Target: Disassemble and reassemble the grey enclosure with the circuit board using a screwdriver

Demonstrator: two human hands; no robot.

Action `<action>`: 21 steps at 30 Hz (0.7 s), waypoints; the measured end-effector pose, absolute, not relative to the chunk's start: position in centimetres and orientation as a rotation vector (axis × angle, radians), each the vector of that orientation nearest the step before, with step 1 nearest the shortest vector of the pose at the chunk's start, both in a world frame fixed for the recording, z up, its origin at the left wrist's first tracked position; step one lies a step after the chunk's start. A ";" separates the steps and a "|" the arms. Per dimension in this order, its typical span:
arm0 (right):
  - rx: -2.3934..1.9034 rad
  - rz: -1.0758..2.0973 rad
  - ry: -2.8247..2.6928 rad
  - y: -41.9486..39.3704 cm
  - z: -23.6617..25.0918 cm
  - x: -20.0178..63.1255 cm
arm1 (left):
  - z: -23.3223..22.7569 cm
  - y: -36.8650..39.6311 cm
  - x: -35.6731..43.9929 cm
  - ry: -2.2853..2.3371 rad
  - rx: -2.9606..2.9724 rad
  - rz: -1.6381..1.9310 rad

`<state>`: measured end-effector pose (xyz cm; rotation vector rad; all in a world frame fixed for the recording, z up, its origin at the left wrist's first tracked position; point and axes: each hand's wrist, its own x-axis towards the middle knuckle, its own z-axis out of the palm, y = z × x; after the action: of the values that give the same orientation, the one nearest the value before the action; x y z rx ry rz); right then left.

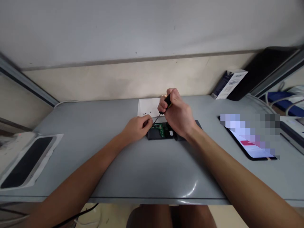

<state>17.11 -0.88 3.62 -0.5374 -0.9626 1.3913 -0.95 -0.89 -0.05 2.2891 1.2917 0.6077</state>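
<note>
A black electronic device (155,134) lies opened on the grey table, with a green circuit board (162,129) exposed inside it. Its left corner is in the curled fingers of my left hand (136,127); the exact contact is partly hidden. My right hand (178,112) is closed around the dark handle of a screwdriver (168,100). The thin shaft slants down to the left, its tip at the board's upper left beside my left fingertips. My right hand and wrist cover part of the device. Behind it, a white paper sheet (149,106) carries several tiny dark screws (145,113).
A phone-like tablet (251,148) with a lit, partly blurred screen lies at the right. A white and dark blue carton (229,85) leans near a black panel (261,72) at the back right. Another dark-screened device (28,161) rests on white sheeting at the left.
</note>
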 end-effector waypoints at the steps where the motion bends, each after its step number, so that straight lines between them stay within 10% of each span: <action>1: -0.556 1.380 -0.970 -0.8 3.6 17.2 | -0.1 -0.9 -1.0 1.291 2.293 0.604; 21: -0.532 1.278 -1.045 -0.6 2.9 16.9 | -0.3 -0.8 -1.2 1.282 2.300 0.607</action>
<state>16.92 -0.61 2.85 -0.5319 -1.0455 1.2785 -1.19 -0.79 -0.28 2.3003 1.2823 0.6073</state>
